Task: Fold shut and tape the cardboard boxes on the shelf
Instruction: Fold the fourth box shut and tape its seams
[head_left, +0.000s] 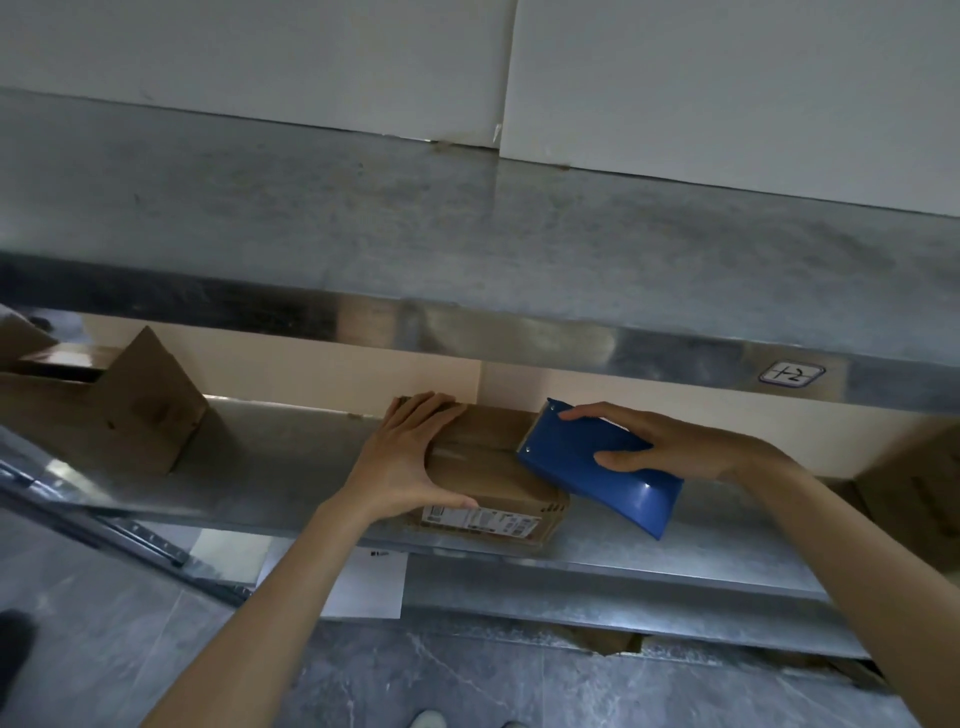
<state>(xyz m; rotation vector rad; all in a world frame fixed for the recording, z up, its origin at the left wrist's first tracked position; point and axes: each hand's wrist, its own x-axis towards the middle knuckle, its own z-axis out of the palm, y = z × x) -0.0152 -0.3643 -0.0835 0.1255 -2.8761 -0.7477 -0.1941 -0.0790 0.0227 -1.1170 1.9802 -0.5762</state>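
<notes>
In the head view, a small closed cardboard box (498, 478) is seen lying on the middle metal shelf (285, 467), almost straight ahead and slightly left of centre. Its long axis is judged to run across the view, from far left to near right, with a printed label (478, 519) on the front face.

The box's left end is gripped by the left hand (410, 457), fingers laid over the top and thumb spread along the front edge. A blue tape dispenser (597, 467) is held by the right hand (670, 441), thumb on the near side and fingers curled over the far side. Its front edge is set on the box's right end, so the strip would be drawn leftward along the long axis, toward the bracing hand. Whether tape is already laid on the top cannot be told.

A second box (130, 410) with raised flaps stands well apart to the left, nearer the left hand. Another box (914, 478) is cut off at the right edge.
</notes>
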